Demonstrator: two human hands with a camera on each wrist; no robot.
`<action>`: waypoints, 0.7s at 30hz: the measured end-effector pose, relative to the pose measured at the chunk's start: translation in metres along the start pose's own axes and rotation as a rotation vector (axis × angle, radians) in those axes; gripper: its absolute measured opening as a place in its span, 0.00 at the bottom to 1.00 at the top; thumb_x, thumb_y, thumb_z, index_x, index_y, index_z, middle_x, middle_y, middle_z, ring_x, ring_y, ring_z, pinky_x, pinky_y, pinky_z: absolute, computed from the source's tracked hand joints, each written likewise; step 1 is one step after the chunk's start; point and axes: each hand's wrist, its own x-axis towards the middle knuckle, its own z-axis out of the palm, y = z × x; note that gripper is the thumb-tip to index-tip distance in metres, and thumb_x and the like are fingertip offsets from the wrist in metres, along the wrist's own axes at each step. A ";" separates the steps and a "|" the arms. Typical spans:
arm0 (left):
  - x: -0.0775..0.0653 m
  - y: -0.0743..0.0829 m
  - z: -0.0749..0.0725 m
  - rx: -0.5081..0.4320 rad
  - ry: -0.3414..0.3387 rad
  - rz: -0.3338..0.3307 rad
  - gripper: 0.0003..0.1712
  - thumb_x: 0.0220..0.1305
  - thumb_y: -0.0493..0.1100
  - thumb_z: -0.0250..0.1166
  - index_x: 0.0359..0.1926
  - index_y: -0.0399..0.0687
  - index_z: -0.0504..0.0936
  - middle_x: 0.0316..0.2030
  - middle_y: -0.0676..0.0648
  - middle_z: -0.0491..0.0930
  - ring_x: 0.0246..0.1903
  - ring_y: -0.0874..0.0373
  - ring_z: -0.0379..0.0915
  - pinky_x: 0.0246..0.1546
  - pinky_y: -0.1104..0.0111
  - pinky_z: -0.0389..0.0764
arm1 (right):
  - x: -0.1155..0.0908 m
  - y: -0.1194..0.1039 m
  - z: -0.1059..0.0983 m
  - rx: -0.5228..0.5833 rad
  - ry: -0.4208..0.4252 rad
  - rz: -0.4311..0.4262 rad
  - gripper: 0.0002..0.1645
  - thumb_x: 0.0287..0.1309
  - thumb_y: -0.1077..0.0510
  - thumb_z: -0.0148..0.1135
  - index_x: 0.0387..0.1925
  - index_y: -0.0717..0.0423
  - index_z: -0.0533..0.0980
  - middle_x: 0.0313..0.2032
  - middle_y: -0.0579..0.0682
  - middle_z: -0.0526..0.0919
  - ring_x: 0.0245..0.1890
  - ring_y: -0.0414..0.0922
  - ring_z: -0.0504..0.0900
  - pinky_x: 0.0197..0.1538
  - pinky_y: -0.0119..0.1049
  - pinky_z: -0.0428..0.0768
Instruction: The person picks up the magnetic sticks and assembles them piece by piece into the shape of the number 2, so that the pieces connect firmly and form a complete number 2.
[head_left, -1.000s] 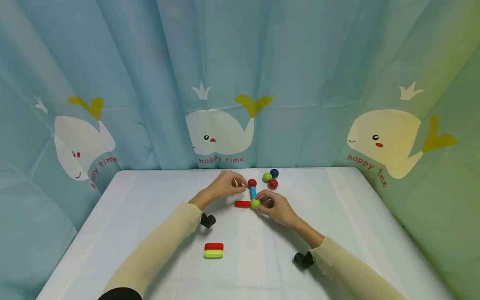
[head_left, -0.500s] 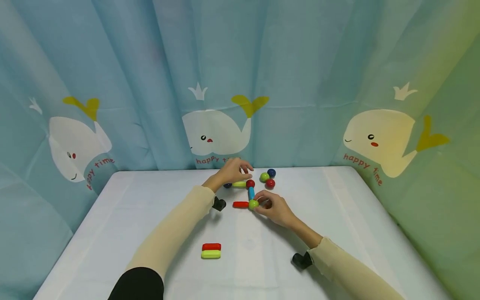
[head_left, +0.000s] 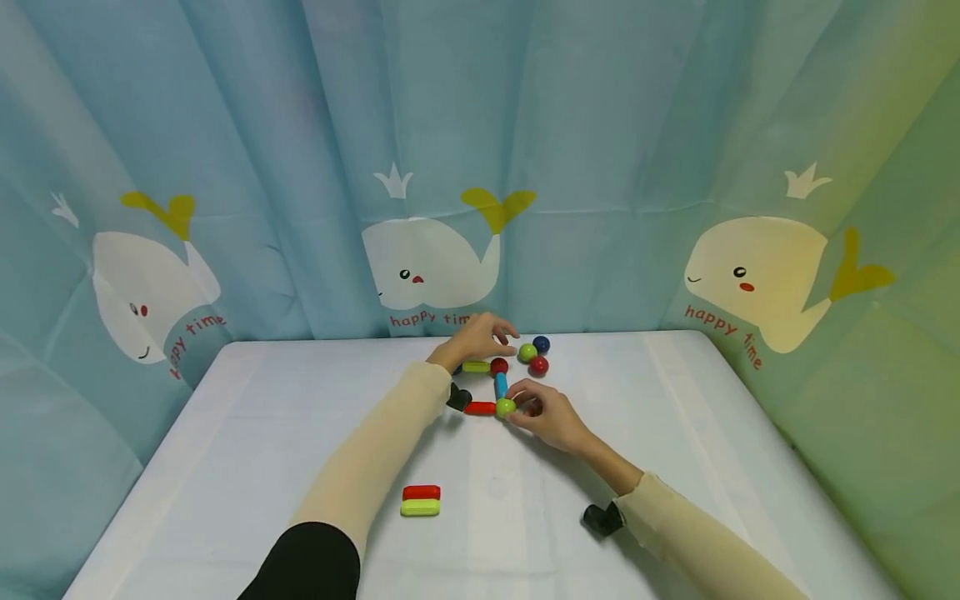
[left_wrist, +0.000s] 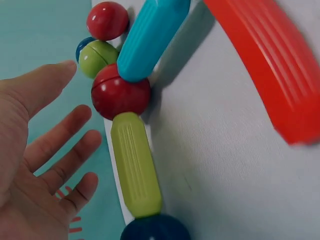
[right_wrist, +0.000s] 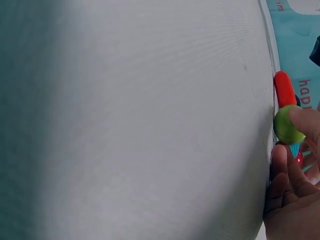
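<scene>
My right hand [head_left: 553, 418] pinches a green ball [head_left: 506, 407] between thumb and fingers. A red rod [head_left: 480, 408] runs left from this ball, and a light-blue rod [head_left: 501, 386] leads away from it to a red ball [left_wrist: 120, 92]. From that red ball a lime-green rod [left_wrist: 135, 165] extends to a dark blue ball [left_wrist: 156, 229], mostly hidden by the left wrist in the head view. My left hand [head_left: 480, 336] hovers just beyond the red ball, fingers spread and holding nothing.
A loose cluster of a green ball [head_left: 528, 352], a red ball [head_left: 538, 366] and a blue ball [head_left: 542, 344] lies right of the left fingertips. Nearer the front, a red rod [head_left: 422, 492] and a lime rod [head_left: 420, 507] lie side by side. A curtain [head_left: 600, 275] hangs behind the table.
My left hand has let go of the lime rod, which now lies against the red ball, and has moved right and away toward the loose balls. My right hand stays at the green ball.
</scene>
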 end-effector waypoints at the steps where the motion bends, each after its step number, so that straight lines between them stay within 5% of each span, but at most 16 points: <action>1: 0.002 0.000 0.001 -0.002 -0.001 -0.006 0.20 0.68 0.46 0.71 0.59 0.49 0.86 0.51 0.43 0.86 0.55 0.49 0.76 0.54 0.57 0.79 | 0.000 0.000 0.000 0.001 0.001 -0.002 0.14 0.62 0.61 0.73 0.48 0.52 0.80 0.42 0.53 0.86 0.33 0.45 0.78 0.36 0.34 0.78; 12: 0.013 0.002 0.010 -0.015 -0.026 -0.058 0.20 0.67 0.45 0.71 0.60 0.53 0.85 0.50 0.45 0.85 0.55 0.51 0.74 0.54 0.56 0.79 | 0.000 0.003 -0.001 0.009 0.002 -0.022 0.14 0.62 0.60 0.73 0.48 0.50 0.81 0.43 0.52 0.87 0.36 0.44 0.81 0.40 0.36 0.80; 21: 0.018 0.006 0.018 0.014 -0.056 -0.037 0.19 0.67 0.45 0.72 0.58 0.58 0.87 0.51 0.48 0.87 0.59 0.51 0.72 0.61 0.53 0.74 | -0.001 0.002 0.000 0.002 0.005 -0.025 0.14 0.62 0.60 0.73 0.48 0.50 0.80 0.43 0.52 0.87 0.37 0.44 0.81 0.41 0.36 0.80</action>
